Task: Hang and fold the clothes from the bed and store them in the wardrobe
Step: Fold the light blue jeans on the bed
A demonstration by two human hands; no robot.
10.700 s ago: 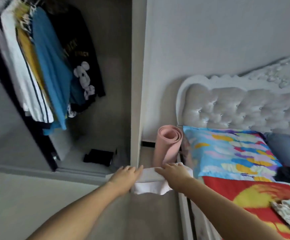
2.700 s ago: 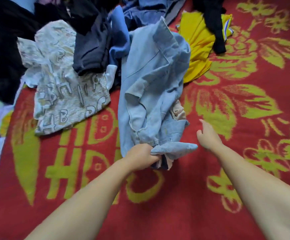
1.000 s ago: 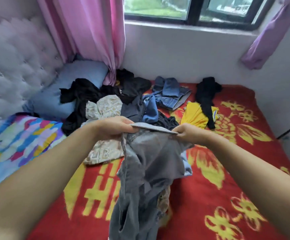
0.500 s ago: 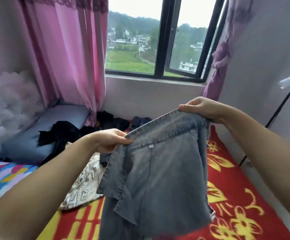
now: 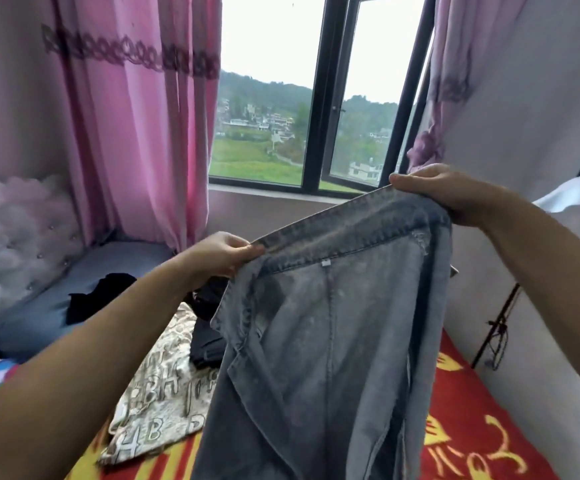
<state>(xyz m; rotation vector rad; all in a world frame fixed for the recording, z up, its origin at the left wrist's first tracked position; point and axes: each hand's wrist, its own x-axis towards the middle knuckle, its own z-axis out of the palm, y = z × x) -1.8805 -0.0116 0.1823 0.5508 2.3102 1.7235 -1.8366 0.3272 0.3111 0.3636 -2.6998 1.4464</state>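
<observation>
A grey-blue denim garment (image 5: pixel 330 341) hangs in the air in front of me, held up by its collar edge. My left hand (image 5: pixel 217 252) pinches the collar's left end at mid height. My right hand (image 5: pixel 444 192) grips the right end, higher up and further right. The cloth drops past the bottom of the view over the red and yellow bedspread (image 5: pixel 472 441). On the bed to the left lie a beige letter-print garment (image 5: pixel 162 386) and dark clothes (image 5: pixel 209 327), partly hidden behind the denim.
A blue-grey pillow (image 5: pixel 56 299) with a black garment (image 5: pixel 98 299) on it lies by the tufted headboard (image 5: pixel 8 237). Pink curtains (image 5: pixel 136 126) flank the window (image 5: pixel 316 98). A white garment (image 5: pixel 579 206) and a black stand (image 5: pixel 499 330) are by the right wall.
Since the earlier frames both hands lifted the denim garment off the bed and spread its collar. Over the last half second it rose slightly; my view tilted up toward the window.
</observation>
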